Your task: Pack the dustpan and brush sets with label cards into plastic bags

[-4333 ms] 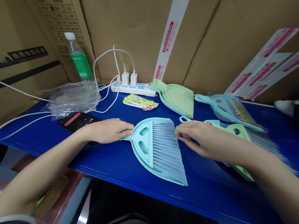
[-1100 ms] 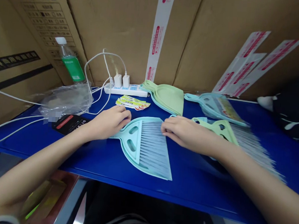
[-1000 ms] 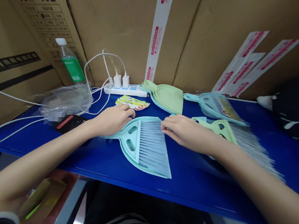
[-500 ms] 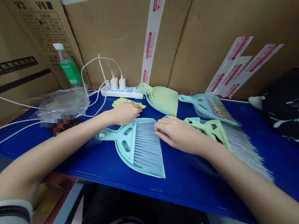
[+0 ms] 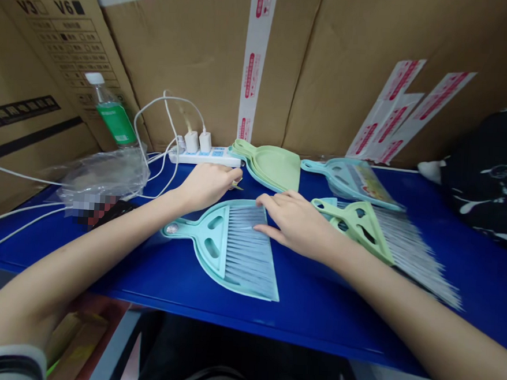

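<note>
My left hand [image 5: 208,184] is closed on the green-and-yellow cards, with only a small corner [image 5: 237,185] showing past the fingertips. It is just behind a light-blue dustpan [image 5: 205,262], which has a matching hand brush [image 5: 249,253] lying in it, bristles to the right. Over the right rim of that dustpan hovers my right hand [image 5: 294,222], thumb and forefinger apart and nothing between them. Whether its fingertips touch the bristles I cannot tell. Beyond the hands lie stacked green and blue dustpans [image 5: 276,165].
Right of my right hand lie green and blue brushes [image 5: 359,223] with grey bristles. Behind them is a bagged blue dustpan set [image 5: 354,179]. A power strip [image 5: 221,156] with cables, a crumpled plastic bag [image 5: 102,173] and a bottle [image 5: 117,122] are at the back left, before cardboard walls.
My left hand has picked up the cards that lay on the table and drawn slightly left, its fingers now curled. My right hand's thumb and forefinger have parted, and the hand has shifted slightly left.
</note>
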`<state>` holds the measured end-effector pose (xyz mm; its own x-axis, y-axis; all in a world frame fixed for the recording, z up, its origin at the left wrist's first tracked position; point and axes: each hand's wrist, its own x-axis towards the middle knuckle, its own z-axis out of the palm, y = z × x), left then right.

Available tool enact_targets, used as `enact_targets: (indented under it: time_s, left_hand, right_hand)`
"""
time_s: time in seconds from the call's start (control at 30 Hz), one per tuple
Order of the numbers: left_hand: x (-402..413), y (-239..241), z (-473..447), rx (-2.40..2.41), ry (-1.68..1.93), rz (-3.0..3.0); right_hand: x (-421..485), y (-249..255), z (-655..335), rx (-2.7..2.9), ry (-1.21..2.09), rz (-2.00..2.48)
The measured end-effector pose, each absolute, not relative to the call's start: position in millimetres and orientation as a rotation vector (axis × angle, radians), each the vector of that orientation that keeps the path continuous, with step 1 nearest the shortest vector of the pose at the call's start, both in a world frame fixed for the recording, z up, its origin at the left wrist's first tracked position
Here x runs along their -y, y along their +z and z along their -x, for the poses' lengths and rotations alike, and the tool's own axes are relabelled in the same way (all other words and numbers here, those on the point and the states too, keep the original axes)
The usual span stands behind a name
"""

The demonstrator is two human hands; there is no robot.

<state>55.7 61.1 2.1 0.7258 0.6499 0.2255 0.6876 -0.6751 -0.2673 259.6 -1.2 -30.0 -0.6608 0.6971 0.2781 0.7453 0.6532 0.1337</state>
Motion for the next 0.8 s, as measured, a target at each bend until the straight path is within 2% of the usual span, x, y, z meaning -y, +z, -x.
enact_targets:
  time_s: [0.3,0.5,0.8]
  left_hand:
    - [-17.4,3.3,-31.4,0.694,-0.357,2.601]
    - [10.8,-4.3,-27.7,0.368,-0.304,2.878]
    - [18.7,-15.1,-28.2,0.252,-0.304,2.877]
  right_hand:
    - [-2.9,-33.6,-260.9,2.718,-0.356,0.981]
    - [-3.2,-33.2,-259.6,2.724,-0.38,0.992]
    - [-7.1,-31.8,-269.4,2.769,-0.334,0.963]
